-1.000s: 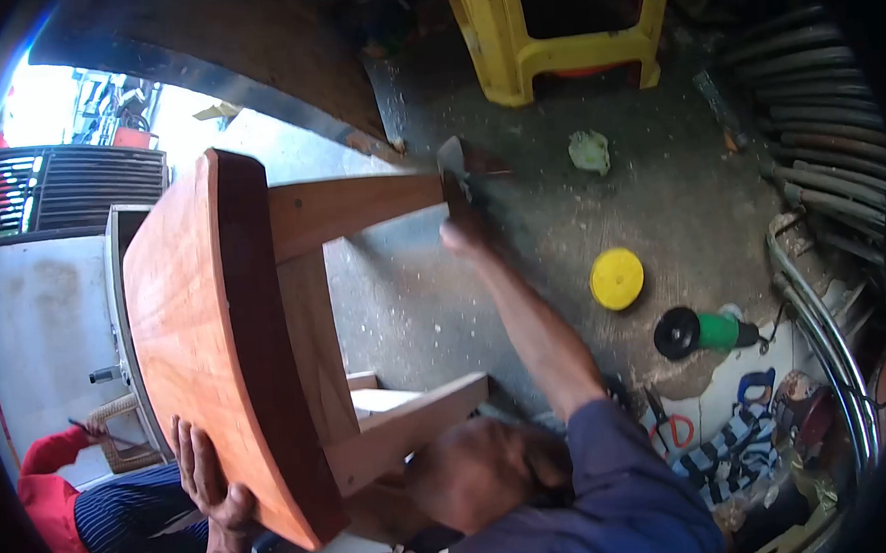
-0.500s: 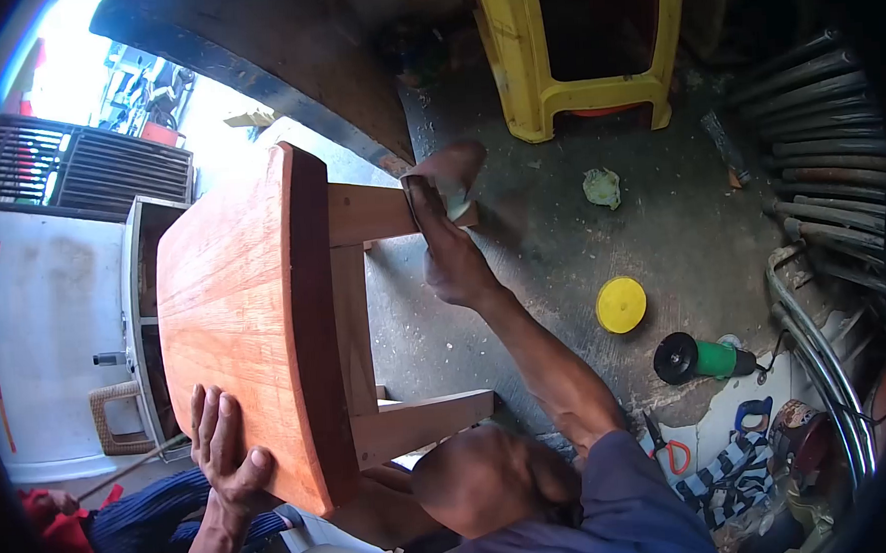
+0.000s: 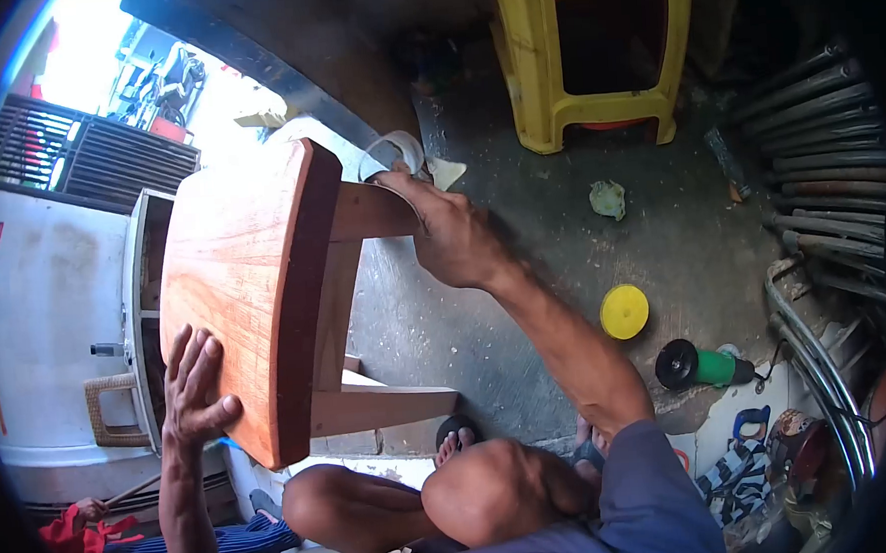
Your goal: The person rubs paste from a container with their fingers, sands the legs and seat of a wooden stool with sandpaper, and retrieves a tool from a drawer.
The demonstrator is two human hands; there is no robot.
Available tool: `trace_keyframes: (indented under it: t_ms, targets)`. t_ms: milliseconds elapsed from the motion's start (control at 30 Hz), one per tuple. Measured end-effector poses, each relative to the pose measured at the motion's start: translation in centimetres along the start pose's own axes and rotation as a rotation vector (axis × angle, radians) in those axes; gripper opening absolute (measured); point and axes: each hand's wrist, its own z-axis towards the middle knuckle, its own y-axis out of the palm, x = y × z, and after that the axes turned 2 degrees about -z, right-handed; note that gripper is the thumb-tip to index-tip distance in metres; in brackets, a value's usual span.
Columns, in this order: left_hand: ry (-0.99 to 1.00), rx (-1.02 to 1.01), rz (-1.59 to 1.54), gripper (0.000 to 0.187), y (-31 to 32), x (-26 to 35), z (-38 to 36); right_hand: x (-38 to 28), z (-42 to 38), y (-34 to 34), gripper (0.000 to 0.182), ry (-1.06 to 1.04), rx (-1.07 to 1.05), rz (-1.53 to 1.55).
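A wooden stool (image 3: 229, 298) with a reddish, thick seat lies tipped on its side, its paler legs (image 3: 385, 408) pointing right. Flat on the lower left part of the seat rests my left hand (image 3: 193, 390), fingers apart. My right hand (image 3: 450, 226) is at the upper leg, its fingers wrapped round a sheet of sandpaper (image 3: 399, 194) that curves over the leg. Part of the sheet and the fingertips are hidden behind the hand and leg.
A yellow plastic stool (image 3: 532, 72) stands at the top. On the floor lie a yellow disc (image 3: 624, 312), a green power tool (image 3: 713, 364) and crumpled plastic (image 3: 607, 200). Metal tubes (image 3: 829, 176) are stacked right. Another person's red sleeve (image 3: 71, 541) shows lower left.
The stool has tilted, its lower legs shifting left. My right hand has moved up and left along the upper leg. My left hand has moved up and left on the seat.
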Motion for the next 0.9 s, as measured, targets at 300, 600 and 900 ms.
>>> trace_keyframes:
  t_ms: [300, 600, 900]
  targets:
    - [-0.31, -0.084, 0.179, 0.057, 1.0, -6.1, -6.7, 5.2, -2.0, 6.6, 0.06, -0.099, 0.037, -0.063]
    - [-0.446, -0.093, -0.007, 0.052, 1.4, -6.1, -7.8, 3.4, -2.9, 7.2, 0.065, -0.122, 0.136, -0.027]
    - [-0.405, 0.029, 0.026, 0.054, 2.4, -5.6, -7.9, 6.2, -3.4, 7.8, 0.068, -0.024, 0.075, 0.038]
